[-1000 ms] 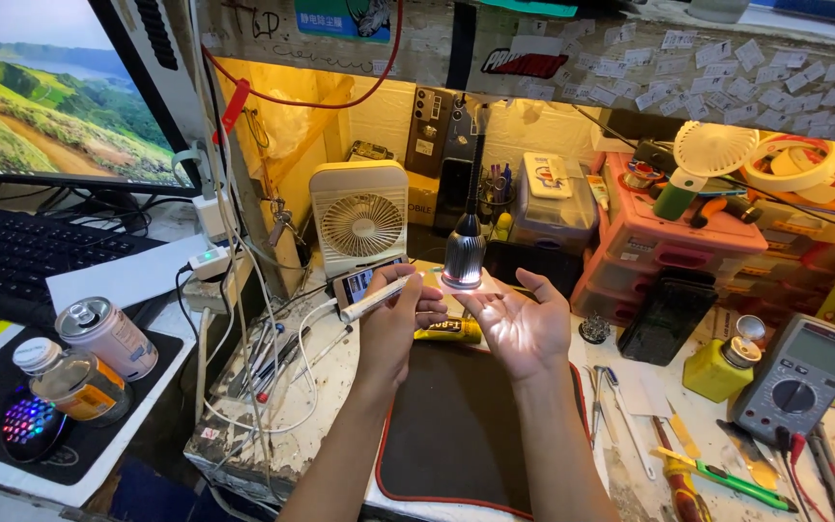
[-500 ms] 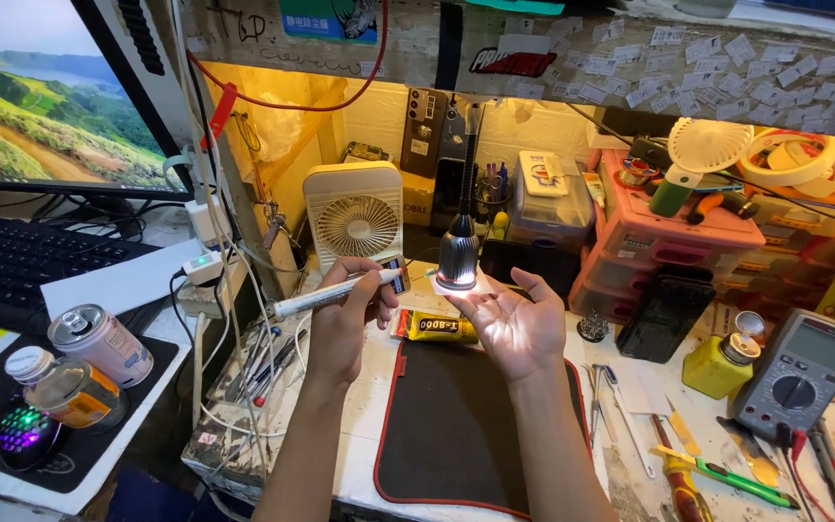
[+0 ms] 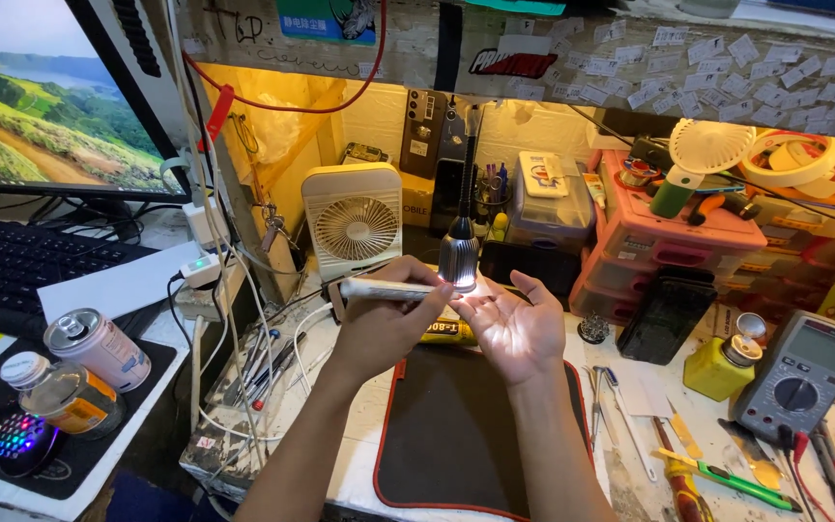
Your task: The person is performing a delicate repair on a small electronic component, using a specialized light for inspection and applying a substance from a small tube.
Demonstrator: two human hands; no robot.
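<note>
Under the small silver gooseneck lamp (image 3: 458, 259), the left hand (image 3: 379, 324) pinches a slim silver pen-shaped tool (image 3: 388, 289), its tip at the right hand (image 3: 514, 329), spread palm-up. Work looks underway above the black mat (image 3: 466, 425); anything on the palm is too small to tell.

At frame centre, the left hand (image 3: 384, 324) grips a silver pen-shaped tool (image 3: 388, 289), held level with its tip pointing right. The right hand (image 3: 514, 329) lies open, palm up, directly under the lit gooseneck lamp (image 3: 458, 261). Both hands hover above a black mat (image 3: 456, 425) on the table (image 3: 649, 406). A small white fan (image 3: 352, 222) stands behind them, and a multimeter (image 3: 802, 372) lies at right.
</note>
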